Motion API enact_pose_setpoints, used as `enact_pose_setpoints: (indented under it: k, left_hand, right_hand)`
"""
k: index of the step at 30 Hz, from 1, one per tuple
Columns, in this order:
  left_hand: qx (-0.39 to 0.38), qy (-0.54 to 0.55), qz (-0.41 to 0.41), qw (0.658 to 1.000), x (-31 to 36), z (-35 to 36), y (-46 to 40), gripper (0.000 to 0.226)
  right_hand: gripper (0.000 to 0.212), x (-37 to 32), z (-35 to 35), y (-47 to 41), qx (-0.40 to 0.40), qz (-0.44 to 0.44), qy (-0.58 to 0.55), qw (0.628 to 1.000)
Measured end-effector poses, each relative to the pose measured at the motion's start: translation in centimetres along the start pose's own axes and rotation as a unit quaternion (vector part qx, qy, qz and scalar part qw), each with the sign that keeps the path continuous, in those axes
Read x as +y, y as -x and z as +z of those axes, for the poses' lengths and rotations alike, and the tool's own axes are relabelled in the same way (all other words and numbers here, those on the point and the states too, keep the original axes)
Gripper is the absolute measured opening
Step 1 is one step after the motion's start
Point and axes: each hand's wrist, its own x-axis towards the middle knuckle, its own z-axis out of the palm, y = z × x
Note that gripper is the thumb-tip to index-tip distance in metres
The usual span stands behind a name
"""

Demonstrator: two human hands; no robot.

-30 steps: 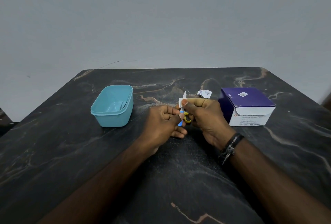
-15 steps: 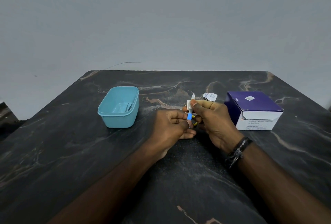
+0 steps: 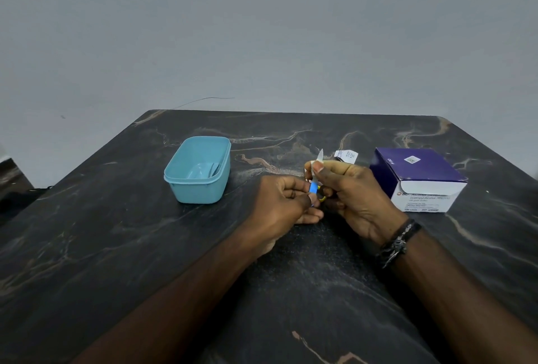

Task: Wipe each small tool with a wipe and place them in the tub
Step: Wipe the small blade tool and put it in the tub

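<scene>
Both hands meet above the middle of the dark marble-patterned table, joined on one small tool. Left hand pinches the lower, blue-and-yellow handle end of a pair of small metal-bladed scissors, fingers curled shut around it; right hand closes thumb and forefinger on a folded white wipe wrapped about the blade. Only the pale blade tip projects above the wipe. Long axis of the scissors runs nearly upright, leaning slightly toward the far edge, handles down and tip up. A light-blue rectangular plastic tub stands to the left of the hands, nearer the far-left corner, well apart from them and open at the top; something slender appears to lie inside it, too faint to identify. Left hand is the nearer of the two to the tub, so a transfer would probably run leftward and slightly away from the person, with the tool turned from upright to flat. A purple-and-white cardboard box of alcohol swabs sits to the right, toward the far-right corner, and a torn white sachet wrapper lies just behind the right hand. Judged stage: wiping under way, placement not yet done.
</scene>
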Motion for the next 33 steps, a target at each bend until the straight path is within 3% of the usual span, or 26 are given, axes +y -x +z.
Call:
enact_pose_setpoints:
  k: [13,33]
  left_hand:
    - [0.029,0.018,0.012,0.999,0.28,0.03,0.02,0.009]
    - [-0.029,-0.011,-0.001,1.000,0.27,0.12,0.25,0.009]
  right_hand:
    - [0.021,0.47,0.56,0.03,0.012,0.000,0.007,1.000]
    - [0.022,-0.02,0.03,-0.08,0.050,-0.058,-0.011,0.997]
